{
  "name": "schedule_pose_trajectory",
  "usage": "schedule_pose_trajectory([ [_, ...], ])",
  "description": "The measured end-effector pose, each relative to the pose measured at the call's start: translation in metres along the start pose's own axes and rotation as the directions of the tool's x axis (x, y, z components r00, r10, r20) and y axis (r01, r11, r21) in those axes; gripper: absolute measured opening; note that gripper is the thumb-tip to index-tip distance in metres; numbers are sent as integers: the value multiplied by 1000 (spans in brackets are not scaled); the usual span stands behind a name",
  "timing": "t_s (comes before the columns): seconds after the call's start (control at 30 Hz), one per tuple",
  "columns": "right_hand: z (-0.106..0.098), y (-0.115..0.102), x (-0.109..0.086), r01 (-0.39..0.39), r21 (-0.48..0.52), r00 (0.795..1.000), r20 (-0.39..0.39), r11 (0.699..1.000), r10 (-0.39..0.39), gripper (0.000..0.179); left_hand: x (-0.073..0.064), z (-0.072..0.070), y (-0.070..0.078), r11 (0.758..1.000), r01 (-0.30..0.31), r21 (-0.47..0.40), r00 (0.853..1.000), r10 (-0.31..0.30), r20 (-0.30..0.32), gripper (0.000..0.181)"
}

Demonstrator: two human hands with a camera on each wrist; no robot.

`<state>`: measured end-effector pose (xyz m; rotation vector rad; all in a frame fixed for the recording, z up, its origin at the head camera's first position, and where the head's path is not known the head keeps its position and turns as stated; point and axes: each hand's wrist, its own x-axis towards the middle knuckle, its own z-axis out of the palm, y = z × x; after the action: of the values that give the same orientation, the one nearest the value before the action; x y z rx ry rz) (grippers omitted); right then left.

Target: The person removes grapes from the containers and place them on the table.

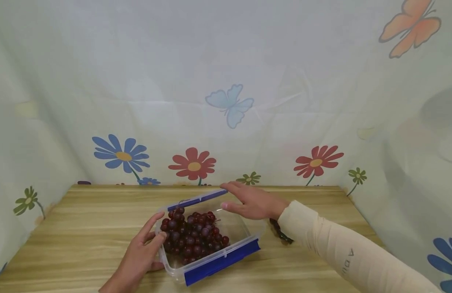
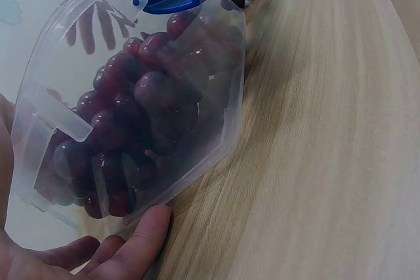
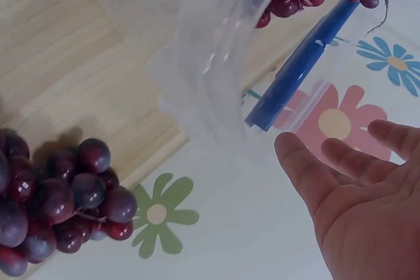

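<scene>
A clear plastic food container with blue side latches sits on the table, and a bunch of dark red grapes fills its left part. At the container's left end, my left hand holds it, thumb at the rim and other fingers low along the wall. In the left wrist view, fingertips meet the lower edge of the wall. My right hand is over the far right corner, fingers extended and nothing held. A second bunch of grapes lies right of the container, partly hidden by the right forearm in the head view.
The wood-grain table ends at a white curtain printed with flowers and butterflies, which also hangs at both sides. One blue latch hangs outward on the container's near side; another latch runs along the far side.
</scene>
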<state>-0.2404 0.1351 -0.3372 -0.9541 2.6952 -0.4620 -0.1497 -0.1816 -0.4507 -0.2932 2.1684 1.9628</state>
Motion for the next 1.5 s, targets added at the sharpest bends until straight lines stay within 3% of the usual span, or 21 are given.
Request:
schedule_pose_trajectory([
  [0.57, 19, -20, 27, -8, -17, 995, 98, 1000, 9, 71, 0, 3, -4, 999, -17, -33, 1000, 16, -12, 60],
  [0.9, 36, -33, 45, -123, -7, 985, 119, 992, 123, 80, 0, 3, -4, 999, -18, -40, 1000, 18, -11, 60],
  [1.17, 46, -49, 51, -220, 32, 970, 112, 975, 215, 78, -2, 2, -3, 999, -11, -50, 1000, 10, -8, 61],
  [1.5, 65, -64, 63, -185, -64, 980, 58, 981, 189, 65, -1, 2, -5, 997, -24, -72, 1000, 24, -9, 60],
])
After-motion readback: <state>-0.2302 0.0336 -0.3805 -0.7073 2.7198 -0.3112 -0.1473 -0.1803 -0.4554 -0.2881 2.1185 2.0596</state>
